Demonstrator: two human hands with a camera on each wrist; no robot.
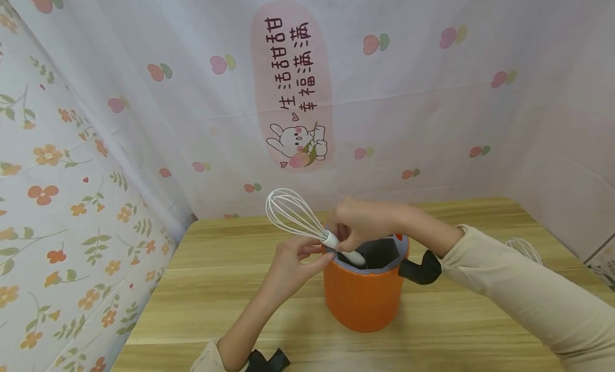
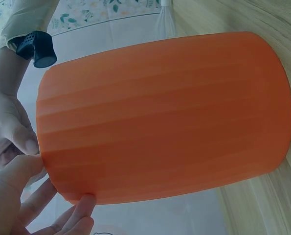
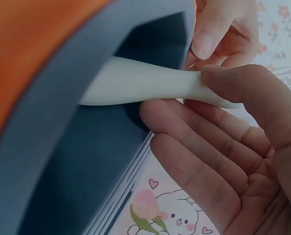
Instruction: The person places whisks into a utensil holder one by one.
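Place: curtained table nook with homely decoration; whether within a house or a built recording booth, indeterminable. Back: pale cloth hanging (image 1: 192,46), fold-creased, scattered with pink, orange and green fruit-like motifs; at centre a pink panel (image 1: 314,81) with two columns of Chinese characters (image 1: 287,68) and a cartoon rabbit (image 1: 294,142). Left side: white floral cloth (image 1: 81,172), orange blossoms, green sprigs. Surface: light wood-grain tabletop (image 1: 230,270), reaching nearly to the back hanging. Kitchen ware: one white whisk (image 1: 330,239); a second whisk (image 1: 526,249), at right; one orange container (image 1: 363,302), grey-rimmed. Recording equipment: black wrist-worn device (image 1: 423,269), one at each sleeve end.
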